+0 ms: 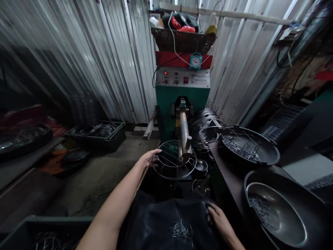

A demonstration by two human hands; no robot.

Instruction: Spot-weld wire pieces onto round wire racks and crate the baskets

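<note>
My left hand is closed on the left rim of a round wire rack, which has straight wires across its ring. The rack is held level around the electrode end of a spot welder, close to its metal arm. Over my lap lies a dark apron with a small heap of short bent wire pieces on it. My right hand rests at the apron's right edge, its fingers curled and the tips dark; what is between them, if anything, cannot be made out.
On the right bench stand a black pan of wire pieces and a metal bowl with more. A stack of wire rings sits beside the machine. Left are crates of wire parts. A small clock hangs above the control panel.
</note>
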